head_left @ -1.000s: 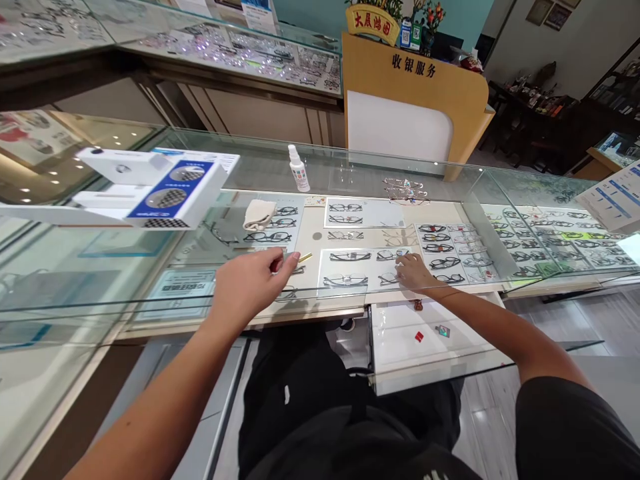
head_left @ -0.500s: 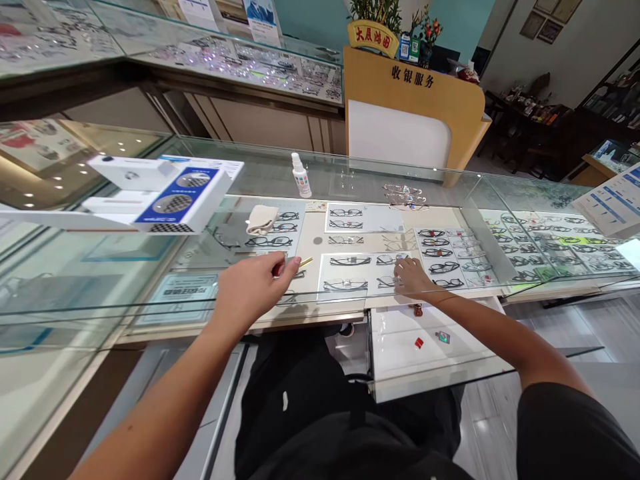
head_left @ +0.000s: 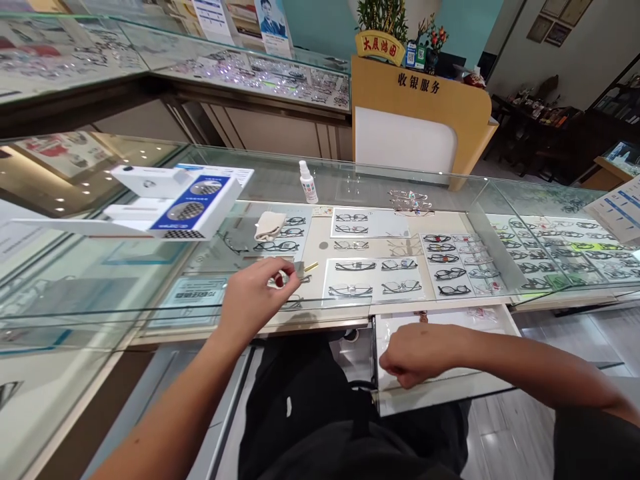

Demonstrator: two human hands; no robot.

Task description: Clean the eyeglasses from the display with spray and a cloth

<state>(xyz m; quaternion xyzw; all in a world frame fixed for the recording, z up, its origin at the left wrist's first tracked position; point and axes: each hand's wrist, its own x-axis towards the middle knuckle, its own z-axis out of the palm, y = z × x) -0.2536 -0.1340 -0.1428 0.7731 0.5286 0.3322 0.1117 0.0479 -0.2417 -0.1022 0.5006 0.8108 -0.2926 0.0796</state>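
Observation:
My left hand (head_left: pixel 260 287) is over the glass counter top (head_left: pixel 280 313), thumb and forefinger brought together in a pinch. Something small and greyish shows at the fingertips, too unclear to name. Just beyond them is a thin yellow strip (head_left: pixel 311 267); whether the hand touches it I cannot tell. My right hand (head_left: pixel 417 353) is closed, knuckles up, above the open white drawer (head_left: pixel 480 363). Its fingertips are hidden, and so is whatever they may hold. Beneath the glass, near both hands, several eyeglasses (head_left: pixel 401 287) lie on white trays (head_left: pixel 375 287).
A white spray bottle (head_left: pixel 309 185) stands on the glass. Left of it are a beige cloth (head_left: pixel 270 227) and an open blue and white box (head_left: pixel 195 203). A small brown item (head_left: pixel 423 317) lies in the drawer. A cashier desk (head_left: pixel 420 87) stands beyond the counter.
My right hand has drawn back from the eyeglasses tray to above the drawer and closed. It now covers the small red and grey items there. My left hand stays near the yellow strip.

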